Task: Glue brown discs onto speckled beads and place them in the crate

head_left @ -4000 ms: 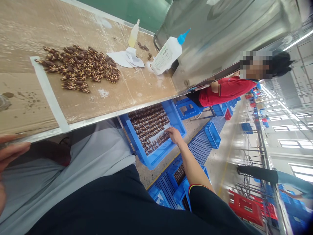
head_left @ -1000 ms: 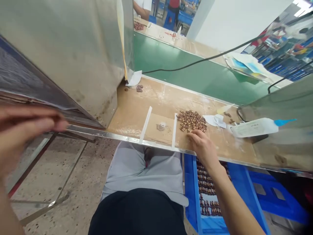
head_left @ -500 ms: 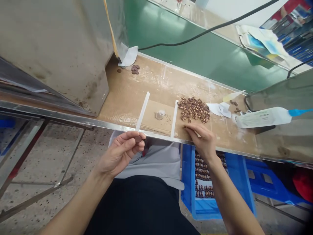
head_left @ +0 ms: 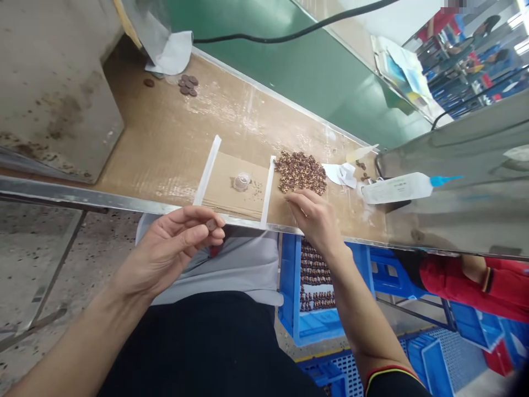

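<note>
Over the table's front edge, my left hand [head_left: 169, 245] is closed, pinching a small brown disc [head_left: 211, 225] between thumb and fingers. My right hand [head_left: 317, 220] is closed too, thumb and index fingertips together, low at the near side of a heap of small brown-and-gold pieces [head_left: 301, 172]. Whatever those fingertips hold is too small to make out. Between the hands, a small clear round piece [head_left: 241, 181] sits on a cardboard patch [head_left: 219, 190], with tiny specks beside it. White strips [head_left: 208, 170] border the patch.
Several brown discs [head_left: 189, 85] lie at the far left near a metal housing [head_left: 61, 99]. A white bottle with a blue tip [head_left: 397, 188] rests at the right beside crumpled white paper [head_left: 341, 174]. Below the table, a blue crate [head_left: 291, 298] holds rows of similar pieces. Co-workers are beyond.
The view has swung to the right, so the table's things appear further left. The disc in my left hand now shows a paler face. My right fingertips stay pinched, slightly closer to the heap.
</note>
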Tool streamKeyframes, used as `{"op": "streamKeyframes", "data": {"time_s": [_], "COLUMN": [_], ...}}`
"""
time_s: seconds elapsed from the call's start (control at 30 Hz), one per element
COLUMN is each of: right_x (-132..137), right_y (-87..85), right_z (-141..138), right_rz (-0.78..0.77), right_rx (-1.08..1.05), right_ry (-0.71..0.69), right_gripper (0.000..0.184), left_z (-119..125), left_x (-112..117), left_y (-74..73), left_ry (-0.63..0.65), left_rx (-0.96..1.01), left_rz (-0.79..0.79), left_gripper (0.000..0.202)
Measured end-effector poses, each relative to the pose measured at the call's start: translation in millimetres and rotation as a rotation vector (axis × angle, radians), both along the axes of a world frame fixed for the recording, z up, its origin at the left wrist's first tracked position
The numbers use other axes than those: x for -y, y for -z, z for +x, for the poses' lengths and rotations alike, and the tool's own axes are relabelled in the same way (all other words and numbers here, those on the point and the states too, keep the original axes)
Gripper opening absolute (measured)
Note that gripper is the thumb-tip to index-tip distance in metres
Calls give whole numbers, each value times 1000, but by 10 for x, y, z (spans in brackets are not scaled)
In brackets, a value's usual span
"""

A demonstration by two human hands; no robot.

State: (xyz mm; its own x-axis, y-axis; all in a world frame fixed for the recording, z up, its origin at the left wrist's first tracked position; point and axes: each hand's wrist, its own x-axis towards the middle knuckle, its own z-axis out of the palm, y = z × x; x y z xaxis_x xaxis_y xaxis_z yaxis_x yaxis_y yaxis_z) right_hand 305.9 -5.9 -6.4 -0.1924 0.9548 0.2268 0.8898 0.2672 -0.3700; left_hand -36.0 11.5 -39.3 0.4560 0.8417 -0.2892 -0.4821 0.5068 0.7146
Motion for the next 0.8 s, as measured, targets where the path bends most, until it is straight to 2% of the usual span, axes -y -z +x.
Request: {"op": "streamKeyframes", "data": {"time_s": [0.07, 0.17, 0.23, 0.33, 0.43, 0.57, 0.7, 0.8], "right_x": [11, 57, 88, 105, 55, -144, -401, -520], "right_y": [136, 313, 383, 413, 362, 186, 21, -2], "right_z": [-26, -48, -43, -32, -103, -428, -796, -911], "right_rz": [33, 87, 94, 91, 112, 206, 293, 270], "right_rx": [-156, -358, -409, -395, -428, -564, -504, -433], "right_ry": [13, 107, 151, 139, 142, 151, 44, 24], "right_gripper": [22, 15, 15, 18, 19, 18, 14, 16], "left_z": [3, -15, -22, -2, 47, 105, 126, 120], "left_x": [10, 29, 36, 0, -119, -336, -445, -439], "left_y": [-15, 8, 37, 54, 20, -15, 35, 89], "left_ry": [-6, -16, -29, -48, -86, -163, -236, -251], "left_rx": [-11, -44, -43, -16, -25, -30, 23, 49], "left_rz": [16, 12, -5, -1, 35, 118, 129, 108], "left_gripper": [22, 19, 17, 15, 23, 22, 20, 25]}}
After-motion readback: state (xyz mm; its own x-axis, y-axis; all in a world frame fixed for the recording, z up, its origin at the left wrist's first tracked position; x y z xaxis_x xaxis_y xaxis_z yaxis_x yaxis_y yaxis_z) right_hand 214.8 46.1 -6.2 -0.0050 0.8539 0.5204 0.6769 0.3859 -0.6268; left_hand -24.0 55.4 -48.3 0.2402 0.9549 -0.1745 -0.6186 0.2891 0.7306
